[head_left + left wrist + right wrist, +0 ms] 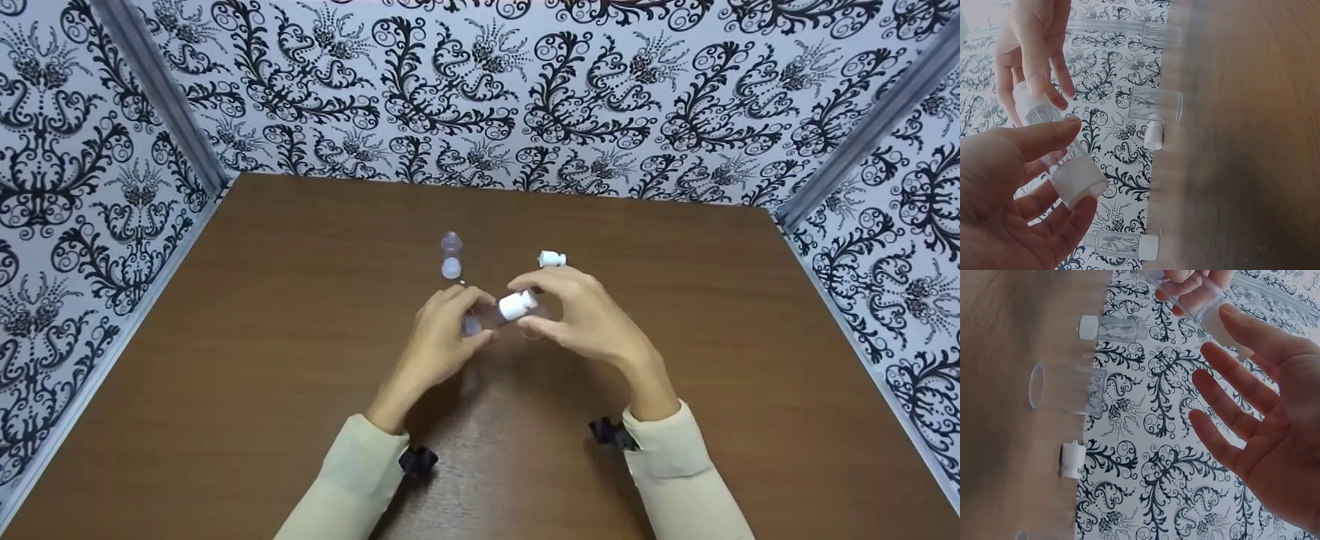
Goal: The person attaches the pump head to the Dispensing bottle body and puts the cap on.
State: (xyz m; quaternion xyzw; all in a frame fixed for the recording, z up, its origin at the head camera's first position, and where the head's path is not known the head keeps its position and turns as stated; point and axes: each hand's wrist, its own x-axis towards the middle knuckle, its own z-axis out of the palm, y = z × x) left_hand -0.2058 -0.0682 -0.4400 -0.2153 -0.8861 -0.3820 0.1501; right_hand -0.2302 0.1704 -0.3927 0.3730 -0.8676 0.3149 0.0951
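Observation:
My left hand (pixel 446 330) grips a clear bottle with a white base (pixel 1079 180), its thumb on one side and its fingers curled round the other. The bottle is tilted, with a white cap (pixel 517 305) at its upper end. Around that cap are the thumb and fingertips of my right hand (pixel 589 315), pinching it. In the right wrist view, the other fingers of my right hand (pixel 1264 416) are spread, and the cap is mostly hidden behind the thumb.
Beyond my hands, another clear bottle with a white base (pixel 451 262) stands on the brown table (pixel 315 315). A small white cap (pixel 553 259) is to its right. Clear plastic covers (pixel 1069 389) (pixel 1161 36) stand nearby. Patterned walls enclose the table's back and sides.

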